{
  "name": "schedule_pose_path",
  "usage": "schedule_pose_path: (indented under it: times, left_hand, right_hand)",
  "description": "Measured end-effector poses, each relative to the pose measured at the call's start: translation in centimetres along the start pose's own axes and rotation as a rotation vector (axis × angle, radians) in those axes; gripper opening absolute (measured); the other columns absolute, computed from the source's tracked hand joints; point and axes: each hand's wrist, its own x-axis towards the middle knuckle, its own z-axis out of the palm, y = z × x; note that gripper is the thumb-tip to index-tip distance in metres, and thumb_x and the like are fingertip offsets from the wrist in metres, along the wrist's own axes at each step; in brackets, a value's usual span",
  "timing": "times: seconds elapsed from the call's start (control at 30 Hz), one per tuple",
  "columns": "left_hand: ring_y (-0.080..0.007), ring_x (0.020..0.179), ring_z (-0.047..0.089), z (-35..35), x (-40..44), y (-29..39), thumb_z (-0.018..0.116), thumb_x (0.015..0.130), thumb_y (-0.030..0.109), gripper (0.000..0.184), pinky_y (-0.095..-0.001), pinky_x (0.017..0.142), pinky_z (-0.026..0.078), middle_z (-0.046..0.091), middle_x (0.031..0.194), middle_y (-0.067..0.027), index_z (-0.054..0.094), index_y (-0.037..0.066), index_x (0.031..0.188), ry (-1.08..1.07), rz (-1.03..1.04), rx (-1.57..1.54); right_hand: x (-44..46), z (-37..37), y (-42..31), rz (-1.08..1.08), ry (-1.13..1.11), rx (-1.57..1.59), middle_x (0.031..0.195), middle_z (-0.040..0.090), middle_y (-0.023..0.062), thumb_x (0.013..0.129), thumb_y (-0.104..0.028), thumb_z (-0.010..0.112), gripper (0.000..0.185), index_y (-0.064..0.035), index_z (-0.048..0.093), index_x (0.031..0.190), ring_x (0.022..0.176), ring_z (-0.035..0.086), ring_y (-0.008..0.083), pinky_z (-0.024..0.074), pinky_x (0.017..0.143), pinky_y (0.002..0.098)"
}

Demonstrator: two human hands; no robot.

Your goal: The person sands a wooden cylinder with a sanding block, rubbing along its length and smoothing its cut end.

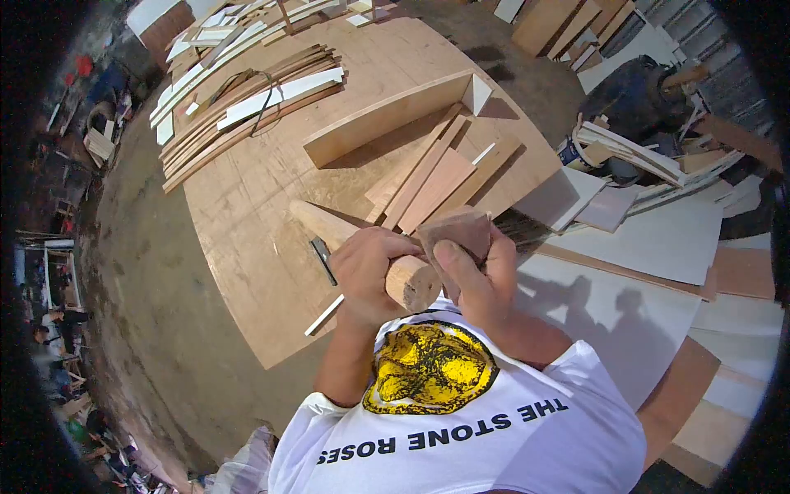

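My left hand [369,267] is wrapped around a thick, round wooden post [414,286], whose cut end points toward my chest. The post's far part rests over the plywood table. Close beside it, my right hand [481,272] grips a brown folded sheet of sandpaper [462,234], with the thumb on its near face. The sandpaper is just right of the post's end; I cannot tell if they touch. Left of the post lies a small black tool [322,260], its kind unclear. A narrow white strip [324,315] sits near the table edge.
On the plywood table [239,272] are a long angled board [387,119], loose planks [436,177] and a stack of strips [247,107] with a dark cord. White panels [634,247] lie at right. Near a dark barrel [629,99] are more offcuts.
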Motion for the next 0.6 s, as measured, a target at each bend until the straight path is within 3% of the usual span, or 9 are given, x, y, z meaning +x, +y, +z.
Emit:
schedule_pose_path:
  times: [0.2,0.3,0.4,0.5,0.6]
  left_hand:
    - [-0.0267,0.068,0.072,0.3,-0.1,-0.4,0.090,0.072,0.022,0.030,-0.0348,0.065,0.056,0.072,0.078,-0.0090,0.070,0.007,0.090,0.047,0.034,0.052]
    - [-0.0265,0.068,0.072,0.1,0.0,-0.6,0.090,0.072,0.022,0.031,-0.0342,0.065,0.056,0.073,0.079,-0.0095,0.070,0.008,0.091,0.043,0.042,0.081]
    - [-0.0259,0.070,0.073,-0.1,0.1,-0.8,0.090,0.072,0.021,0.032,-0.0335,0.066,0.057,0.074,0.081,-0.0093,0.070,0.008,0.092,0.029,0.014,0.031]
    - [-0.0250,0.072,0.073,-0.3,0.5,-0.8,0.090,0.070,0.020,0.033,-0.0332,0.068,0.057,0.075,0.082,-0.0087,0.070,0.009,0.093,0.004,-0.008,0.003]
    - [-0.0245,0.073,0.074,-0.5,0.6,-1.2,0.091,0.068,0.019,0.034,-0.0335,0.068,0.057,0.076,0.083,-0.0082,0.071,0.009,0.093,0.003,-0.016,-0.012]
  right_hand:
    - [-0.5,0.0,-0.3,0.012,0.000,-0.064,0.105,0.075,0.0046,0.100,-0.012,0.072,0.019,-0.0010,0.073,0.115,0.099,0.068,0.0101,0.0536,0.090,0.0295]
    - [-1.3,-0.2,-0.2,0.042,0.011,-0.054,0.101,0.075,0.0048,0.099,-0.012,0.074,0.018,-0.0011,0.072,0.114,0.095,0.069,0.0110,0.0546,0.085,0.0309]
    - [0.3,-0.6,-0.2,-0.114,-0.043,-0.273,0.099,0.075,0.0060,0.098,-0.011,0.075,0.020,-0.0010,0.072,0.115,0.093,0.069,0.0110,0.0548,0.082,0.0320]
    - [1.1,0.4,-0.5,-0.031,0.052,-0.172,0.099,0.075,0.0088,0.097,-0.011,0.076,0.018,-0.0016,0.074,0.112,0.092,0.071,0.0142,0.0553,0.082,0.0339]
    - [0.5,-0.6,0.8,-0.185,0.046,-0.370,0.100,0.076,0.0110,0.095,-0.011,0.077,0.016,-0.0028,0.076,0.109,0.091,0.074,0.0204,0.0565,0.082,0.0358]
